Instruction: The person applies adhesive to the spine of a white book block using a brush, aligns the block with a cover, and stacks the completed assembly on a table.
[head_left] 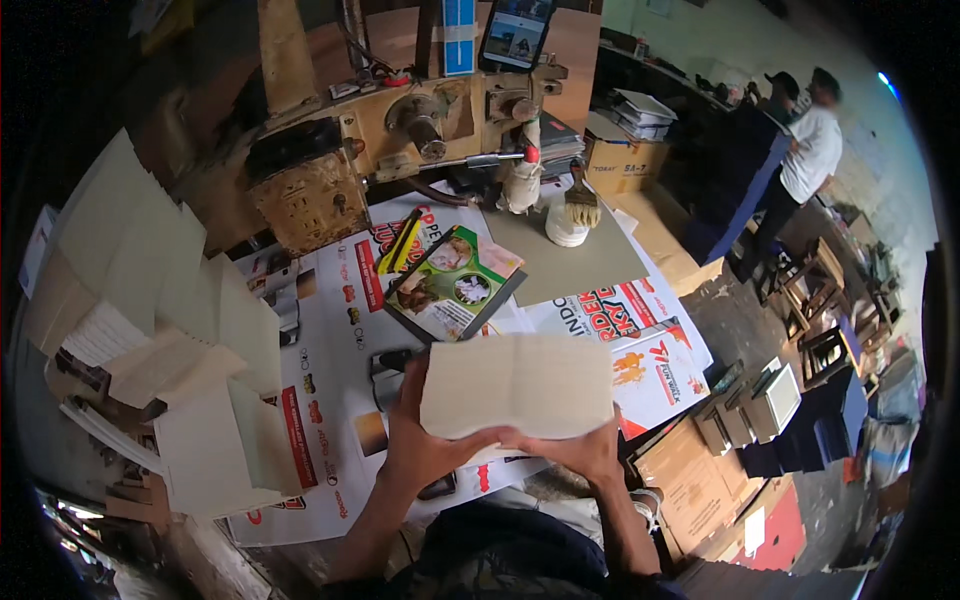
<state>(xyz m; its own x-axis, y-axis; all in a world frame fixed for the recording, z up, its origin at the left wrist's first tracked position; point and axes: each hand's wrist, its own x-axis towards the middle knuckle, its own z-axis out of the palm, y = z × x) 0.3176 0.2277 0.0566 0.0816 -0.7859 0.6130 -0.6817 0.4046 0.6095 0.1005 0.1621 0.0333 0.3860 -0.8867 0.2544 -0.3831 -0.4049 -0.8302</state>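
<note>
A thick cream book block [517, 385] is held up in front of me, its pale page edges facing up. My left hand [425, 447] wraps round its left side, and my right hand [582, 450] grips the right side. Both thumbs press along the near edge and almost meet in the middle; most of the other fingers are hidden behind the paper. Beneath lies a table covered with printed poster sheets [335, 385]. Just beyond the block are a green and white printed booklet [455, 285] and a yellow-black cutter knife [402, 245].
Several cream book blocks [215, 420] are piled at the left. A worn metal machine [310, 190] stands at the back, with a phone [515, 35] above it. A flat brush [580, 205] rests at a white jar [566, 228] on grey board [610, 265]. Two people [812, 140] stand far right.
</note>
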